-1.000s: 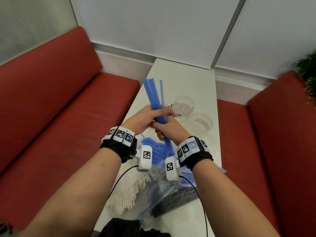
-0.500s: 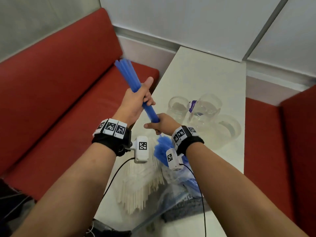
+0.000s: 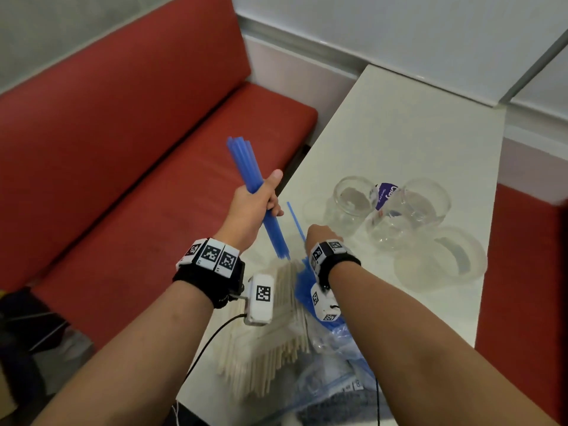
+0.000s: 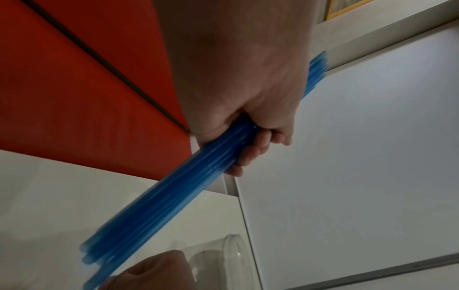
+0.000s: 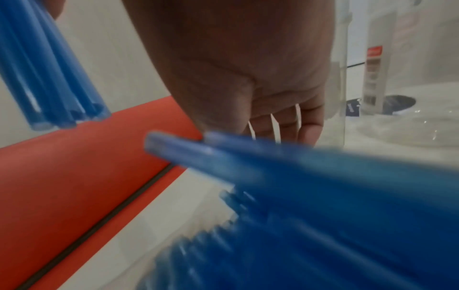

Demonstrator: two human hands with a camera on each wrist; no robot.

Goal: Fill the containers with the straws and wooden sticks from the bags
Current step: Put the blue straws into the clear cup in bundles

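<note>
My left hand grips a bundle of several blue straws around its middle, tilted above the table's left edge, and the same bundle runs through my fist in the left wrist view. My right hand sits lower, just right of the bundle's bottom end, fingers curled, apparently pinching one thin blue straw that sticks up and left. More blue straws fan out of a clear plastic bag beneath that wrist. Pale wooden sticks lie beside them. Clear glass jars stand just beyond my right hand.
A second jar with a purple label stands to the right, and a third clear container is nearer. The white table is narrow, with red bench seats on both sides. The bag also holds dark items.
My right hand has let go of the bundle's lower end and dropped toward the bag. The left hand still grips the bundle, now alone. My view has swung left.
</note>
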